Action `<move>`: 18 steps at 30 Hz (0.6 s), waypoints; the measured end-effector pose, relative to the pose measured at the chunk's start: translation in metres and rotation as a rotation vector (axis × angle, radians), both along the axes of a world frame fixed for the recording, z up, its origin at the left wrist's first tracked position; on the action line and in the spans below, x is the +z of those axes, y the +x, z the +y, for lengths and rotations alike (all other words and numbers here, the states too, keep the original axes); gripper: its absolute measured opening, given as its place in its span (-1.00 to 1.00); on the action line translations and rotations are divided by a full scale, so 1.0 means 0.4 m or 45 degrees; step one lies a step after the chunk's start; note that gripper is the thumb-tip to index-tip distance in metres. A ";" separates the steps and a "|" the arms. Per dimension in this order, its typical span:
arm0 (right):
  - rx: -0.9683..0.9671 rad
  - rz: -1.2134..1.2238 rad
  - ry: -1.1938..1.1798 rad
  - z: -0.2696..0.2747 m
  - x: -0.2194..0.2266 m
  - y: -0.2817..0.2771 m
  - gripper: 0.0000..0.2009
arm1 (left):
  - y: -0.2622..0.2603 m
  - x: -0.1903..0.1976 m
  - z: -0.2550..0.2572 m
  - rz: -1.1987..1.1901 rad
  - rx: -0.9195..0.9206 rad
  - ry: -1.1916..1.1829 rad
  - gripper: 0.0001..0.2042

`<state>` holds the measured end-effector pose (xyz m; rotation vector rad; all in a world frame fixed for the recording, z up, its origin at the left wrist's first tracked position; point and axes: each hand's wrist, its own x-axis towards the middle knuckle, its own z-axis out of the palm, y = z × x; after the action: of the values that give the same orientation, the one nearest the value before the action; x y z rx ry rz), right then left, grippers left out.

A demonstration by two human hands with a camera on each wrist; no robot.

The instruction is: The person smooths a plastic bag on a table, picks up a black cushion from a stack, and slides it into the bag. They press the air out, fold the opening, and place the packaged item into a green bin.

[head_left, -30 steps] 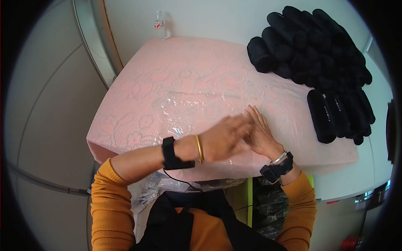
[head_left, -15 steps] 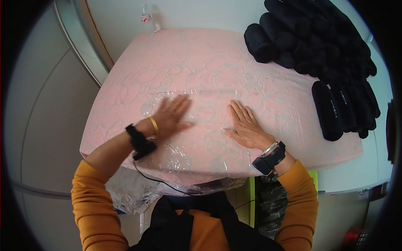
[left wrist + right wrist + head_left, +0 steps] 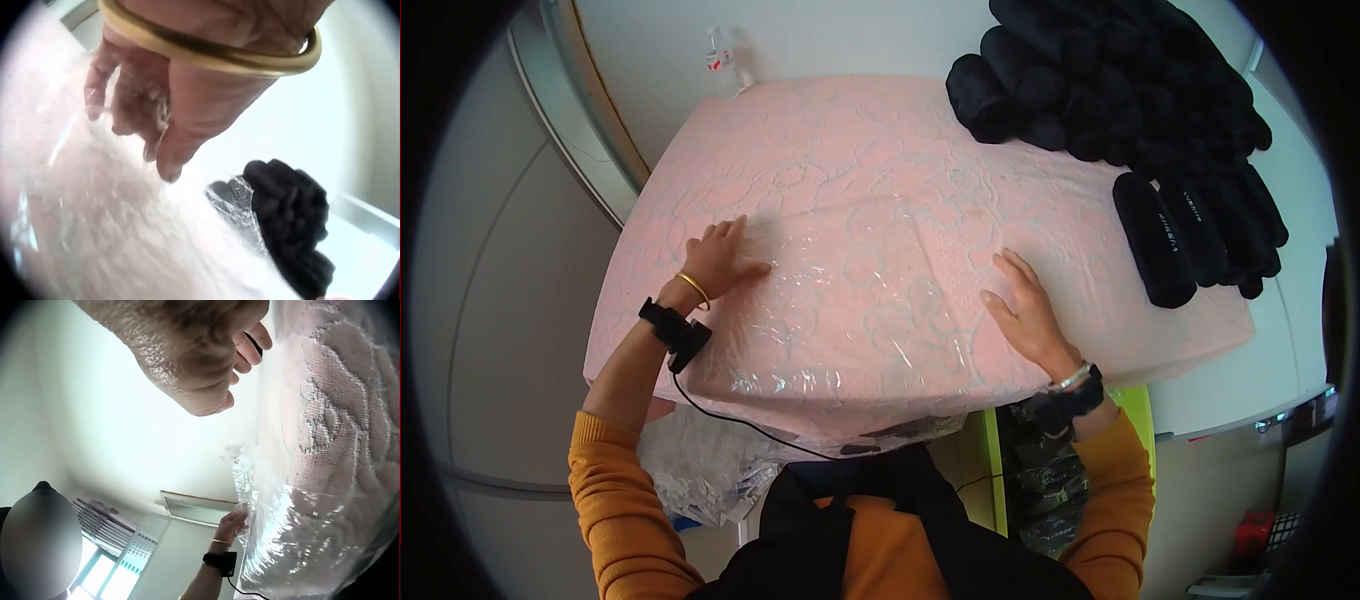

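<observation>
A clear plastic sheet (image 3: 840, 310) lies over the front middle of the pink patterned cloth (image 3: 800, 130). At its left side is my left hand (image 3: 722, 262), thumb and fingers spread apart; in the left wrist view that hand's (image 3: 162, 94) fingers bend down toward the film, with shiny plastic glinting between them. My right hand (image 3: 1032, 318) is right of the sheet, over the cloth, thumb apart from the fingers, gripping nothing. The right wrist view shows the right hand (image 3: 194, 356) beside the cloth and the plastic (image 3: 300, 544); whether it touches is unclear.
Black rolls with white lettering (image 3: 1152, 240) and a larger black pile (image 3: 1100, 80) lie at the right. A bottle (image 3: 720, 62) stands at the back left. Crumpled plastic (image 3: 700, 460) and a green-edged container (image 3: 1137, 415) are below the table's front edge.
From near the right hand, my left hand has swept left across the plastic to its left side. My right hand has shifted slightly, still over the cloth. The head view has shifted.
</observation>
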<state>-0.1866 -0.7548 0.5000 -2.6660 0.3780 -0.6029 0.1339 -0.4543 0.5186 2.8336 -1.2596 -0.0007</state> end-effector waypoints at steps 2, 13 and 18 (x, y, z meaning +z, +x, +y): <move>0.034 -0.181 0.088 0.017 0.014 -0.055 -0.53 | 0.013 0.013 0.002 -0.067 0.055 -0.042 -0.26; -0.045 -0.319 0.442 0.052 -0.004 -0.194 -0.64 | 0.245 0.018 0.172 1.036 0.594 -1.413 -0.83; 0.005 -0.270 0.837 0.066 -0.010 -0.173 -0.60 | 0.230 -0.016 0.224 1.266 0.875 -1.539 -0.79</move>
<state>-0.2559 -0.7282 0.4961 -1.9584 0.4214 -0.6213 0.2258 -0.3647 0.5122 1.5992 0.0433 -0.4004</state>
